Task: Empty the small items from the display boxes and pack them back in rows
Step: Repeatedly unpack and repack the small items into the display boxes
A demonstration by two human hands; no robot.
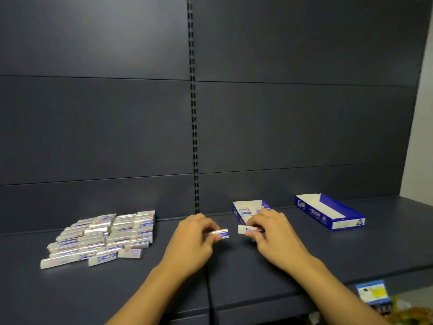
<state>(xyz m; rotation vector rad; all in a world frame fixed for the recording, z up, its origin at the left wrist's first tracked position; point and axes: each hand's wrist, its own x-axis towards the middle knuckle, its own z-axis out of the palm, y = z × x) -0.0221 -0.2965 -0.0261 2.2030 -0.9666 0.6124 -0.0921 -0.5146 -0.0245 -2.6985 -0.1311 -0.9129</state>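
dark shelf [304, 242]: left hand [189, 240] and right hand [274, 233] each pinch an eraser beside the half-filled display box [236, 213], probably to line up a row.

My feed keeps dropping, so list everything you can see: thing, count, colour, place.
loose packs: dozens, white and blue, in rows at shelf left
near display box: one, blue and white, behind right hand, a few packs inside
far display box: one, blue and white, shelf right, looks empty
shelf: one, dark grey
price label: one, blue and yellow, shelf front edge
hands: left hand and right hand, each holding one pack
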